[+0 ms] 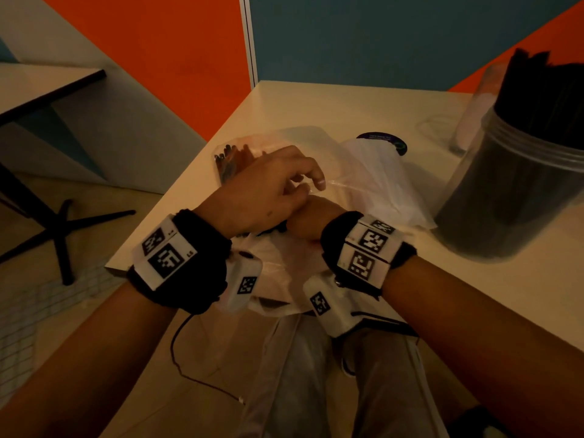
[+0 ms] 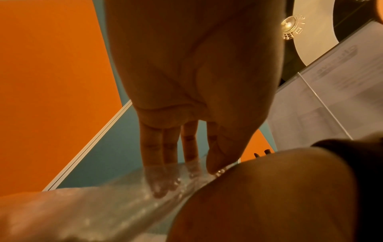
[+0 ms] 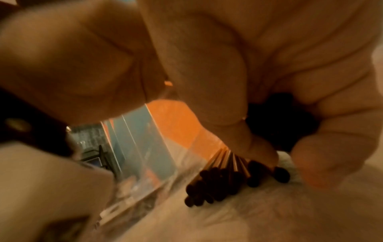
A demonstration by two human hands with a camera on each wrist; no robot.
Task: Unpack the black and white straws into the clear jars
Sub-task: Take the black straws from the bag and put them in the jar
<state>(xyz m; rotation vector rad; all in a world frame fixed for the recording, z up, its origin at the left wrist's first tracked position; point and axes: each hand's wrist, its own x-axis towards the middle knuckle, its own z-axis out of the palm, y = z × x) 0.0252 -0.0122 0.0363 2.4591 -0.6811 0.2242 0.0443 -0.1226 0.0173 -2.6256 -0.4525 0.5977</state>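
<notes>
The pale cream counter (image 1: 316, 102) ends in a near-left corner just below the left wrist; its left edge runs diagonally back to an orange and teal partition wall (image 1: 196, 42). Both hands work at this near edge, over the person's grey-trousered lap (image 1: 303, 374). Open counter surface lies behind and to the right of the hands, reaching to the wall.

At the right stands a clear cylindrical plastic jar (image 1: 512, 191) packed with upright black straws (image 1: 543, 90); a second clear container (image 1: 474, 121), its contents unclear, stands just behind it. A crumpled white plastic bag with a dark round label (image 1: 384, 142) lies between the hands and the jar. A clear plastic packet (image 1: 341, 184) holding a bundle of black straws (image 3: 217, 185) lies under the hands, its far end showing at (image 1: 232, 162).

The left hand (image 1: 268, 188) reaches forward, palm down, fingers fairly straight, thumb and fingertips (image 2: 157, 188) pinching the clear film of the packet. The right hand (image 1: 311, 218), mostly hidden behind the left in the head view, is curled tightly round the near end of the straw bundle, thumb and fingers (image 3: 321, 155) closed on it through the plastic. Both wrists carry black bands with white coded marker blocks (image 1: 167, 254).
</notes>
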